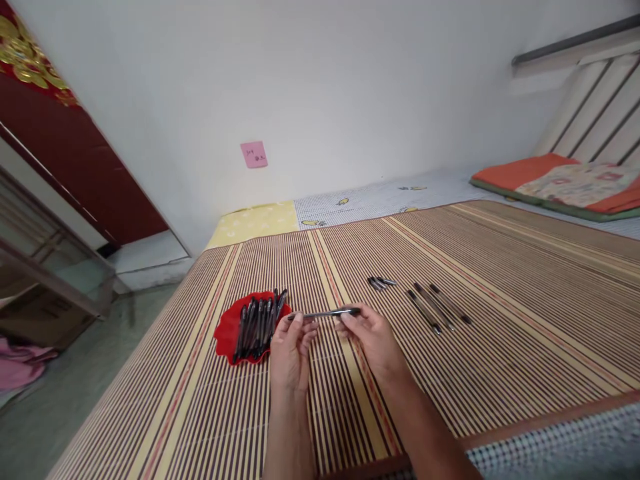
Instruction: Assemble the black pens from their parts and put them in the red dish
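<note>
Between my two hands a slim dark pen [325, 313] is held level above the striped mat. The fingers of my left hand [294, 340] pinch its left end, while my right hand [369, 333] grips the black end on the right. Just left of my left hand, a red scalloped plate [227, 330] carries several dark pens [257, 323] lying side by side. Beyond my right hand lie several short black-and-clear pieces [381, 283], perhaps pen caps. To the right, three separate pen-like sticks [435, 307] rest slanted on the mat.
The striped bamboo mat [260, 413] covers a bed against a white wall [325, 87]. A folded orange-and-floral quilt [565, 183] lies at the far right by a white railing [600, 107]. The bed's left edge drops to a grey floor [135, 327]. A pink note [254, 154] is on the wall.
</note>
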Demonstrator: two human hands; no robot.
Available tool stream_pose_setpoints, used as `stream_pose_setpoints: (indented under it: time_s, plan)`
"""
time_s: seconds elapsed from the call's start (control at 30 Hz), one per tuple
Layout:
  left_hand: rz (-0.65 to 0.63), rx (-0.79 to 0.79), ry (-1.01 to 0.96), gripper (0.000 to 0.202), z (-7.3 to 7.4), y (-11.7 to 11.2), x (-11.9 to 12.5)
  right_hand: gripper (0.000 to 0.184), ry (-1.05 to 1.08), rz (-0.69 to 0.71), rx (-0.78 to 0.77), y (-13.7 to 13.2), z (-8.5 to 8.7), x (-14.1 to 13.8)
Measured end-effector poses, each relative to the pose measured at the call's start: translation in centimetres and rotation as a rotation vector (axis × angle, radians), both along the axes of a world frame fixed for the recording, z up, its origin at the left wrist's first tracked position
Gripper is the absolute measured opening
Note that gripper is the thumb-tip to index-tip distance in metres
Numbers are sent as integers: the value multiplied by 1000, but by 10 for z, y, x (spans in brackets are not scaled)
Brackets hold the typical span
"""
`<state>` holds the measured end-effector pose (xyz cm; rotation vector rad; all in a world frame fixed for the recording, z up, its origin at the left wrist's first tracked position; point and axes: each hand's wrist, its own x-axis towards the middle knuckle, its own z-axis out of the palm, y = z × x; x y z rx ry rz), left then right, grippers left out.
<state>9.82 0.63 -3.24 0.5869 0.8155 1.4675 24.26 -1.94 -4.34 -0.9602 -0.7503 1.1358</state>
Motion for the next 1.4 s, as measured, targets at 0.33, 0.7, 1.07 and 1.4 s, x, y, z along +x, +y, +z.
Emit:
stream_pose_setpoints:
  time_s: [0.33, 0.7, 1.07, 1.4]
  plan:
    - [-329, 194, 644, 7, 0, -11, 10, 34, 64, -173, -51, 3, 2, 20]
    - [401, 93, 1076, 16, -3, 9, -46, 35, -96, -94, -42, 6, -10, 28]
    - [599, 182, 1361, 23, -11, 14, -61, 28, -294, 51, -70, 4, -12, 22]
    - [523, 326, 1217, 31, -4, 10, -31, 16, -841, -53, 5, -1, -11, 31]
